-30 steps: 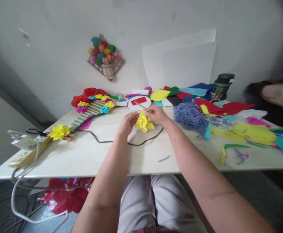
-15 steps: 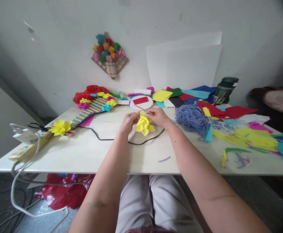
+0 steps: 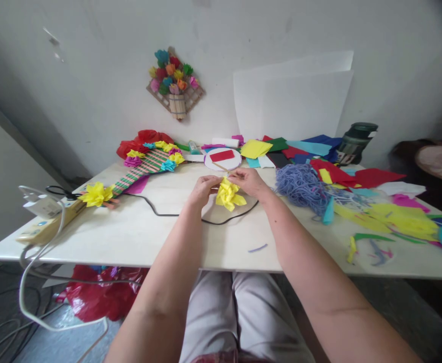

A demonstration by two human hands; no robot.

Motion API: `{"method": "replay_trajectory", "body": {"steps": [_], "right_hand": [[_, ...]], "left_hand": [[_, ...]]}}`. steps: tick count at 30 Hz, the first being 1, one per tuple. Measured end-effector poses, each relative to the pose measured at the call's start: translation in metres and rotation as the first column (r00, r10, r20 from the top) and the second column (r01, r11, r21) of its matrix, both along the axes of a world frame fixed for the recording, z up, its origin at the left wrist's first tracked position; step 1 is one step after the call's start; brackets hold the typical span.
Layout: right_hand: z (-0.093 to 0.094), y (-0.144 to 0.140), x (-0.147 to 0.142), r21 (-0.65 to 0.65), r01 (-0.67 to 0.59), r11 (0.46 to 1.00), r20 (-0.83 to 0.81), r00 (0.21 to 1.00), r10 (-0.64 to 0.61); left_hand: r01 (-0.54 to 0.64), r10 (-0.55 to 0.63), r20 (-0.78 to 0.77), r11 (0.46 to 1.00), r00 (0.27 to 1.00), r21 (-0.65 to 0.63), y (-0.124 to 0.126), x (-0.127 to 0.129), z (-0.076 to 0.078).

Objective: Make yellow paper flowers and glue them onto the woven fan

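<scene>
Item: yellow paper flower (image 3: 229,195), held just above the table (image 3: 137,237), mid-width, nearer the far edge.
Left hand (image 3: 203,189): fingertips pinching the flower's top left.
Right hand (image 3: 249,182): fingertips pinching its top right.
Beneath: black cable (image 3: 160,214).
Right side: blue yarn (image 3: 300,184), paper scraps (image 3: 395,214) toward the right edge.
Open surface: bare strip along the near edge.

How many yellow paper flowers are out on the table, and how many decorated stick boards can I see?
Yellow paper flowers off the boards: 2, one held by the left hand and right hand, one at the left end of the table.
Decorated stick boards: 2, one lying on the table, one hung on the wall.
Total: 4.
</scene>
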State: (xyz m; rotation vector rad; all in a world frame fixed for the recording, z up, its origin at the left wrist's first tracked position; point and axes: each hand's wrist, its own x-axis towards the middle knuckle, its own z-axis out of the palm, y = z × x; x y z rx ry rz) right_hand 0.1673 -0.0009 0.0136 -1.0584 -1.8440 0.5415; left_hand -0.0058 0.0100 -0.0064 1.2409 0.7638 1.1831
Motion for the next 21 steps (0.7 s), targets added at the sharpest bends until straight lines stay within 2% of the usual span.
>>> {"method": "replay_trajectory", "body": {"steps": [6, 11, 17, 21], "right_hand": [[-0.0004, 0.0032, 0.0040, -0.055, 0.051, 0.997, 0.003, 0.999, -0.051], [0.0012, 0.0017, 0.0048, -0.120, 0.024, 0.992, -0.029, 0.999, -0.027], [0.0010, 0.0014, 0.0043, -0.134, -0.002, 0.991, -0.002, 1.000, 0.002], [-0.0036, 0.0054, 0.0039, -0.096, -0.030, 0.995, -0.005, 1.000, 0.030]], "left_hand": [[-0.087, 0.087, -0.053, 0.996, 0.995, 0.000, 0.0003, 0.0000, 0.0011], [-0.111, 0.112, -0.074, 0.994, 0.991, 0.018, 0.0005, -0.0007, 0.0007], [-0.109, 0.110, -0.075, 0.994, 0.991, 0.020, 0.0017, -0.0006, -0.0011], [-0.056, 0.055, -0.039, 0.998, 0.998, -0.029, 0.0024, -0.0005, -0.0016]]}}
